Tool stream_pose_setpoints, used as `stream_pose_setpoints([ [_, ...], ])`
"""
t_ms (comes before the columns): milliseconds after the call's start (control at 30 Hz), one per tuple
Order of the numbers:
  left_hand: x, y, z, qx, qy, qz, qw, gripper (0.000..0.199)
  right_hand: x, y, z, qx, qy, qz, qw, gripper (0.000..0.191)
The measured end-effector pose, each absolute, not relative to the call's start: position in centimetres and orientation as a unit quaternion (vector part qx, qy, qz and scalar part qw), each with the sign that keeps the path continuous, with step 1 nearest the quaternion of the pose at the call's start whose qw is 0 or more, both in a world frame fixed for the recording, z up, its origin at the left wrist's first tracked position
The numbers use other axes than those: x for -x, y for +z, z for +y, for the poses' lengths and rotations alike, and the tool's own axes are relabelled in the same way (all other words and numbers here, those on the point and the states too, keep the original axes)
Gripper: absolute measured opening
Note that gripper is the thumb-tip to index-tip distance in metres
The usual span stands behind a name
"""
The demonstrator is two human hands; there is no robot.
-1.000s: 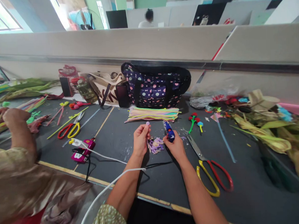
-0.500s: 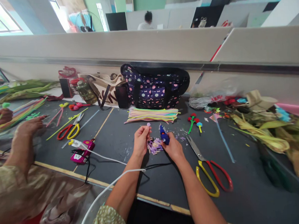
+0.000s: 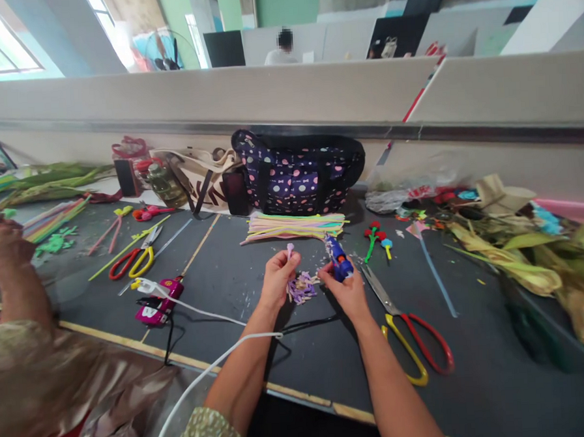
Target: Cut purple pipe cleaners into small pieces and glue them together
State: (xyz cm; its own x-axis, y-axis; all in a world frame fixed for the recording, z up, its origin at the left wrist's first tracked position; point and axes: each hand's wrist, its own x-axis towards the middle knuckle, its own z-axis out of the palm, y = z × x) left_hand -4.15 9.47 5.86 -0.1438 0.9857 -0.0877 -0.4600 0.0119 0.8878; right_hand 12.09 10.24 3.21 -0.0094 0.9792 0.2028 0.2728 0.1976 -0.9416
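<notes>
My left hand (image 3: 277, 281) pinches a small lilac piece (image 3: 290, 248) upright between thumb and fingertips. In my right hand (image 3: 347, 295) is a blue glue gun (image 3: 340, 258), its tip pointing away from me; the thumb and a finger reach out to the left of it, over the edge of the scraps. Between the hands lies a pile of short purple and pale pieces (image 3: 303, 288) on the dark table. Just beyond them rests a bundle of pastel fuzzy stems (image 3: 295, 226). Scissors with red and yellow handles (image 3: 408, 330) lie beside my right forearm.
A patterned bag (image 3: 299, 176) stands against the partition. Red and blue fuzzy flowers (image 3: 374, 237) lie right of the bundle, with dried husks (image 3: 514, 262) farther right. A magenta power strip (image 3: 159, 302) with a white cord (image 3: 207, 373) is left. A co-worker's hand (image 3: 2, 243) works at far left.
My right hand and the glue gun have moved right, away from my left hand. The lilac piece now shows more of its length. The co-worker's hand has drawn left.
</notes>
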Motion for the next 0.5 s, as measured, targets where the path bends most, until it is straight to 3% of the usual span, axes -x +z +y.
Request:
stream_pose_setpoints([
  [500, 3.2, 5.7, 8.9, -0.418, 0.52, 0.45, 0.593, 0.035, -11.9, 5.6, 8.5, 0.434, 0.415, -0.617, 0.508, 0.019],
])
